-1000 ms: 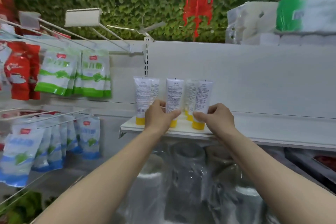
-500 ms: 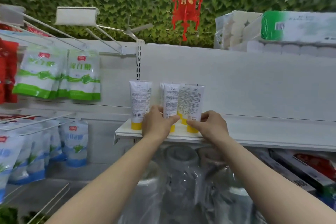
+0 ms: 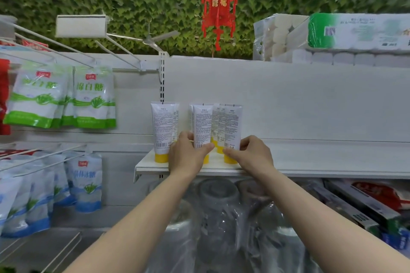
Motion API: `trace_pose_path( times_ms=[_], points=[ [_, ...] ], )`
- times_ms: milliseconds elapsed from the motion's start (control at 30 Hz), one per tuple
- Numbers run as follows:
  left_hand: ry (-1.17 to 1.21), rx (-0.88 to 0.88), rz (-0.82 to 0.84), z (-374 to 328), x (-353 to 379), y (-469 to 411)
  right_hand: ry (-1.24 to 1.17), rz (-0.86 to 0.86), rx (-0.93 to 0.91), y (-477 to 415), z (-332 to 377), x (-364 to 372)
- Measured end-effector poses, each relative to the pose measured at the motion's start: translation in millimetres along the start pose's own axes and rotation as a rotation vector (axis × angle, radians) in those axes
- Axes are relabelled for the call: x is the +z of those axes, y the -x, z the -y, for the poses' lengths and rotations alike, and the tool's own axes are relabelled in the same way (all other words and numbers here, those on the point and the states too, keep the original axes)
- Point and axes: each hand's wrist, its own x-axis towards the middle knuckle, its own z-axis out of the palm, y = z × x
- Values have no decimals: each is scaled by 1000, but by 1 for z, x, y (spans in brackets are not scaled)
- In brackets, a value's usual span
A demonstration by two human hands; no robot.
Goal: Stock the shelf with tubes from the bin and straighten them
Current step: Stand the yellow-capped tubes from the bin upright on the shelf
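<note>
Head view: white tubes [image 3: 201, 126] upright, yellow caps [image 3: 161, 158] down; left hand [image 3: 188, 155] fingers [image 3: 205, 147] grip one; right hand [image 3: 253, 155] pinches neighbour.

- tubes [image 3: 163, 131]: six standing, though overlap blurs the count;
- red lantern [image 3: 219, 6]: one;
- green sugar bags [image 3: 94, 97]: two in front, more behind;
- ceiling fan [image 3: 150, 40]: one

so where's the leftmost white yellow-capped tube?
Head view: leftmost white yellow-capped tube stands at the white shelf's left end, just left of the left hand.
</note>
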Motion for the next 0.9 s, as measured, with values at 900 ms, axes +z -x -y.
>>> trace_pose_path(
  times_ms=[900],
  points=[
    [133,176,194,-240,156,225,163,-69,19,81,-180,-352]
  ],
)
